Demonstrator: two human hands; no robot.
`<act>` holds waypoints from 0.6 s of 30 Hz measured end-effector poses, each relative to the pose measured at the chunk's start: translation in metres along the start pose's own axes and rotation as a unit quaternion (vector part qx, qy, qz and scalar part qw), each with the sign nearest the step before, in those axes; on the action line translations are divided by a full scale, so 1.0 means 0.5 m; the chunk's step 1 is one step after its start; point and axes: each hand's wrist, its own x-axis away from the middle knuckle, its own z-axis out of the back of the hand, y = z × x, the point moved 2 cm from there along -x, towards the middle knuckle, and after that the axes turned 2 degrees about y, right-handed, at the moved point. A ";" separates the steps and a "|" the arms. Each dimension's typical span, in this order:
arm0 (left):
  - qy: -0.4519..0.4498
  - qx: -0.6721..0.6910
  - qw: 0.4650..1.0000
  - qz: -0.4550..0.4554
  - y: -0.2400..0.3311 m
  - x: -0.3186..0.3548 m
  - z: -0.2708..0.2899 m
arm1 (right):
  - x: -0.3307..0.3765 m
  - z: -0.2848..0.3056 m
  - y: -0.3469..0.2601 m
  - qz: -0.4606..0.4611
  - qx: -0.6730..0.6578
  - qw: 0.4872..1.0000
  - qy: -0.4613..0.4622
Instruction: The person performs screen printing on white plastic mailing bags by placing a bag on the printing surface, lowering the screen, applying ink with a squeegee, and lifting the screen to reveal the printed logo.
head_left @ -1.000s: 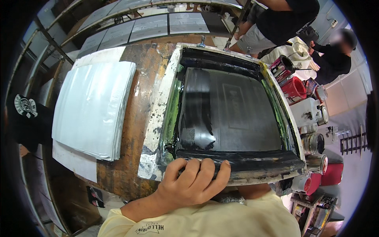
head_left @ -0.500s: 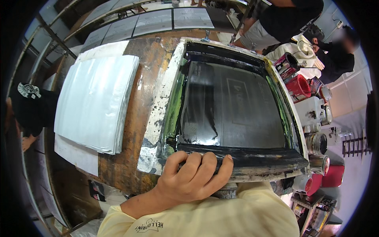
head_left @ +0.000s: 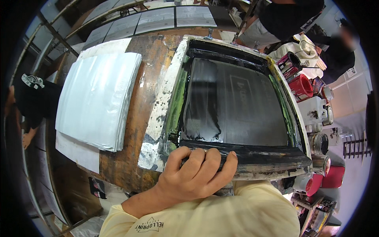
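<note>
A silk-screen printing frame (head_left: pixel 158 122) lies in front of me, its pale wooden rails smeared with black and green ink. Its dark mesh (head_left: pixel 252 114) carries a faint rectangular design, and a wet black ink streak runs down the mesh's left part. My left hand (head_left: pixel 189 173) comes in from the lower left, with its fingers curled over the near rail of the frame. No part of my right hand shows. Left of the frame, a thick stack of white, glossy sheets (head_left: pixel 96 100) rests on the stained wooden table (head_left: pixel 136 100).
Ink cans and tubs, among them a red tub (head_left: pixel 301 87), line the right side. Metal clamps (head_left: pixel 209 34) sit at the frame's far rail. Printed sheets (head_left: pixel 156 19) lie on a bench beyond. Other people stand at the far right and the left, one in a black shirt (head_left: pixel 37 96).
The view has shifted slightly, and the frame and stack sit a little higher in it. My left hand keeps its hold on the near rail. The design on the mesh looks fainter.
</note>
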 end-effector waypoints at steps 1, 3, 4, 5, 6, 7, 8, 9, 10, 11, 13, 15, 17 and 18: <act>-0.005 0.007 1.000 0.001 -0.002 0.000 -0.001 | -0.001 0.003 0.001 -0.001 0.002 1.000 0.000; 0.014 -0.006 1.000 -0.011 -0.003 0.004 -0.009 | 0.006 0.007 0.000 -0.003 0.003 1.000 0.003; 0.021 -0.011 1.000 -0.015 -0.001 0.008 -0.014 | 0.010 0.009 0.004 -0.005 0.003 1.000 0.004; 0.021 -0.012 1.000 -0.015 0.000 0.009 -0.017 | 0.011 0.011 0.005 -0.009 0.003 1.000 0.004; 0.022 -0.014 1.000 -0.016 0.003 0.010 -0.017 | 0.012 0.014 0.004 -0.009 0.004 1.000 0.005; 0.021 -0.015 1.000 -0.015 0.007 0.010 -0.017 | 0.014 0.016 0.003 -0.013 0.001 1.000 0.006; 0.017 -0.013 1.000 -0.010 0.009 0.011 -0.016 | 0.012 0.016 0.003 -0.015 -0.001 1.000 0.007; 0.012 -0.010 1.000 -0.005 0.011 0.012 -0.015 | 0.011 0.015 0.006 -0.017 -0.006 1.000 0.004; 0.011 -0.009 1.000 -0.004 0.011 0.011 -0.013 | 0.005 0.014 0.006 -0.016 -0.013 1.000 0.007; 0.011 -0.008 1.000 -0.006 0.010 0.009 -0.013 | 0.000 0.013 0.008 -0.017 -0.018 1.000 0.009; 0.012 -0.011 1.000 -0.012 0.004 0.005 -0.011 | -0.023 0.009 0.015 -0.023 -0.039 0.999 0.012; 0.015 -0.005 1.000 -0.012 0.001 0.003 -0.006 | -0.047 0.001 0.016 -0.024 -0.069 0.997 0.012; 0.006 -0.002 1.000 -0.012 -0.001 0.001 0.002 | -0.077 -0.008 0.018 -0.034 -0.112 0.993 0.010; 0.000 0.000 1.000 -0.010 -0.003 -0.001 0.007 | -0.091 -0.012 0.018 -0.041 -0.142 0.989 0.004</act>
